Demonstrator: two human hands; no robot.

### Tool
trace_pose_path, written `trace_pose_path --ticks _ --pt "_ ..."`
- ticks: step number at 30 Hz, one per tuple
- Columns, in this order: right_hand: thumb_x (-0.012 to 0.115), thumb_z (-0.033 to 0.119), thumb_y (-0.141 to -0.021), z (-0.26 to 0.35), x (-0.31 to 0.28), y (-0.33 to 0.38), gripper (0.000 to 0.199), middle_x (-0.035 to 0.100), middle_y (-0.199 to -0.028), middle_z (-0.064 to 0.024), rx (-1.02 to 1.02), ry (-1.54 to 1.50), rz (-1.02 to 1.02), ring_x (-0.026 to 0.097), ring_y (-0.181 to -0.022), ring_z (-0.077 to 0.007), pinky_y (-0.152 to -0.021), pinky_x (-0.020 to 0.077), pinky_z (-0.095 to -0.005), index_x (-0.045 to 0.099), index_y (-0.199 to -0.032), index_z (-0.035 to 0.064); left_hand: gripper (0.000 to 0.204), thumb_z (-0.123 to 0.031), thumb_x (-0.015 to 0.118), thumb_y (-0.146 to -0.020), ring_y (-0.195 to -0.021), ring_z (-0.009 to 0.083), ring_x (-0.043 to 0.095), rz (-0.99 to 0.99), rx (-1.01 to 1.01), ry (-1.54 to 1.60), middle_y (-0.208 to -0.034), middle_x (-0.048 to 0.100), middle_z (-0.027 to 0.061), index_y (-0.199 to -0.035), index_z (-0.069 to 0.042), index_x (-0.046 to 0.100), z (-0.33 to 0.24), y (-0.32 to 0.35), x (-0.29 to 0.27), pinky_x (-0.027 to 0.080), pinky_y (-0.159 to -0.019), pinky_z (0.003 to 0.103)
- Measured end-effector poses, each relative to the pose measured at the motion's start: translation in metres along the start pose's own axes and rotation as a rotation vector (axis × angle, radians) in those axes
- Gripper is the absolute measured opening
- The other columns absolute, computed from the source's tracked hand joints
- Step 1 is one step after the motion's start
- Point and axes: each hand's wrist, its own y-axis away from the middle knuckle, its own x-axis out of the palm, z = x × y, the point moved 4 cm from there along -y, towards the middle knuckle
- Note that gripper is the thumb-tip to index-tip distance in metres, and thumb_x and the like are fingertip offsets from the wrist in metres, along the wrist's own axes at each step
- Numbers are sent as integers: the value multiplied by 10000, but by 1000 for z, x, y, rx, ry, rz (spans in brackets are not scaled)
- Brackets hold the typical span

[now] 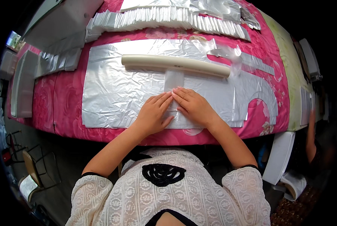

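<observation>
A flat stack of silvery-white plastic carrier bags [115, 86] lies in front of me, its handle cutouts to the right. Down its middle runs a narrow, translucent folded strip of plastic [174, 78]. My left hand [155, 112] rests on this strip with fingers stretched out and thumb apart. From the other side my right hand [193, 106] lies flat on it, fingers extended; the fingertips of both hands meet. Just beyond them a cream-coloured tube [176, 64] lies across the stack, over the strip's far end. Whatever is under my palms is hidden.
A pink flowered cloth [68, 98] covers the table. Along the far side stands a long row of folded plastic packets [157, 18]. White boxes [23, 84] stand at the left, near more packets [59, 60]. Another person's arm [311, 135] shows at the right.
</observation>
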Motion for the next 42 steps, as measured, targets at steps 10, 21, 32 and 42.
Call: trace_pose_path --ticks 10,21,32,42 --pt "559 36 -725 -9 -12 -9 408 545 -1222 -129 59 -34 -25 490 -1159 -274 -986 390 -366 564 -1132 0 508 -48 605 -664 -1158 276 490 -10 57 -135 -1252 511 147 -1159 15 509 6 -3 8 400 -946 372" --pt "569 -57 -638 9 -11 3 262 649 -917 -71 -41 -82 -178 607 -844 -249 -739 493 -343 636 -872 41 418 -74 646 -678 -1036 259 582 -63 248 24 -1164 581 131 -1086 -18 572 -8 13 -3 469 -859 374" --pt "580 113 -785 12 -2 23 141 647 -744 -85 432 -430 -58 605 -680 -225 -630 472 -314 675 -862 42 571 -43 608 -720 -787 241 649 -38 -251 368 -890 666 127 -1264 5 444 -3 27 -3 477 -719 329" --pt "582 235 -838 -17 5 -6 302 586 -558 -52 960 -662 265 556 -487 -95 -503 422 -254 622 -655 -2 621 -91 621 -810 -590 146 616 -123 -670 467 -796 639 124 -1333 57 321 22 -4 -13 484 -562 252"
